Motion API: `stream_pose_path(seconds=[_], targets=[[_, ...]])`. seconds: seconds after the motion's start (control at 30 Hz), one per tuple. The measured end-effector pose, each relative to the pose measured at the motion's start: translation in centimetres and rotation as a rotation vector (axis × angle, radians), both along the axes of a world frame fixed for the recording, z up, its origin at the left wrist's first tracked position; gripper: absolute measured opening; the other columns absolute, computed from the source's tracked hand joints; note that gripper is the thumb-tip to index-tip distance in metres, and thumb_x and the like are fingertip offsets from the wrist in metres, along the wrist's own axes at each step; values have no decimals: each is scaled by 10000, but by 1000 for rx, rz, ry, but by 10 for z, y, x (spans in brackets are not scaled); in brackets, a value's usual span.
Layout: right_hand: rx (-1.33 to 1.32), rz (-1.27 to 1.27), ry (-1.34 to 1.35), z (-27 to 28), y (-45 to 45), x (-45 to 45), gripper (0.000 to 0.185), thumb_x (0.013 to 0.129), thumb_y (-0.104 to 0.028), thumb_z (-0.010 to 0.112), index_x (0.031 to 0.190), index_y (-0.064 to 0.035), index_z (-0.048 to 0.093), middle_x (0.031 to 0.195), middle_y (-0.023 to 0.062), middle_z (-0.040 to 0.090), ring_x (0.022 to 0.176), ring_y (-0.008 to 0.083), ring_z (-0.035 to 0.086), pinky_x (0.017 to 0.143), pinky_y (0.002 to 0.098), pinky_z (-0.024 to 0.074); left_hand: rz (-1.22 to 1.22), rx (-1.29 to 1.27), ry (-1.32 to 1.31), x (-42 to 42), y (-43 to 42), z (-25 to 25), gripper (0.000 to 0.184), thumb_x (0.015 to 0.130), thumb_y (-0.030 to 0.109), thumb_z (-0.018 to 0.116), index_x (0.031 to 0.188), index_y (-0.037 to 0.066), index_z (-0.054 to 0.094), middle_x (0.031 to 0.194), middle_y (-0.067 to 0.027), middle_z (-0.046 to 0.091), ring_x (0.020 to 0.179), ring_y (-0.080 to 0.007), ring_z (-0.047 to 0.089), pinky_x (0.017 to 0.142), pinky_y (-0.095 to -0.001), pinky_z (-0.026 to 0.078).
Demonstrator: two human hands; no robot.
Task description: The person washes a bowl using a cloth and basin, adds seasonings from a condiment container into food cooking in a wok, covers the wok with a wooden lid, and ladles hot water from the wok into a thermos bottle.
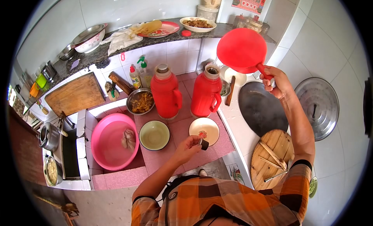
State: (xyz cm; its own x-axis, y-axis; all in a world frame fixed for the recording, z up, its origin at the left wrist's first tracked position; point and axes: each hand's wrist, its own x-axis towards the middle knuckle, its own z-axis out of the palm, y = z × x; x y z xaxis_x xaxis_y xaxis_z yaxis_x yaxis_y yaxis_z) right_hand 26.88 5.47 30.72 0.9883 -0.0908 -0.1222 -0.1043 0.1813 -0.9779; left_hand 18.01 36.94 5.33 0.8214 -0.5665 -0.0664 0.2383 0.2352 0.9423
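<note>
My right hand grips the handle of a red plastic water scoop, holding it up beside and above the mouth of the right red thermos flask. That flask stands upright with its mouth uncovered. What the scoop contains cannot be made out. Between the fingers of my left hand is a dark flask stopper, over the near edge of a cream bowl. Another red thermos flask stands to the left, its top closed by a silvery-capped stopper.
A pale green bowl and a pink basin with a cloth are on the left. A metal bowl of food sits behind. To the right are a steaming wok, a round wooden board with tongs, and a metal lid.
</note>
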Motion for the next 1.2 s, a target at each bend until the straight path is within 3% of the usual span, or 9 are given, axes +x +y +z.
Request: stream_pose_path(seconds=[0.8,0.9,1.0,1.2], targets=[[-94,-38,-37,5,1,9,309,852,-77,481,1136,27,414,723,75,514,461,82,444,343,202,313,15,-18,1,0,0,5,330,857,54,543,1180,38,479,1050,-23,567,871,-68,520,727,-214,415],[-120,-20,-32,5,1,10,444,857,-78,459,1269,44,348,748,77,533,459,66,448,349,182,327,19,-26,1,0,-1,5,330,858,53,540,1182,39,480,1049,-23,567,869,-68,520,731,-215,416],[-117,-43,-40,4,3,11,364,853,-80,479,1188,34,396,721,73,516,458,78,445,342,199,313,21,-30,-4,1,-1,4,328,860,54,538,1182,40,481,1051,-24,567,870,-70,520,738,-217,418],[-141,-25,-37,5,8,9,406,850,-77,476,1224,42,373,722,71,517,454,72,442,344,196,315,24,-12,-8,3,-2,5,327,860,55,539,1181,37,480,1051,-29,569,874,-75,522,745,-222,422]])
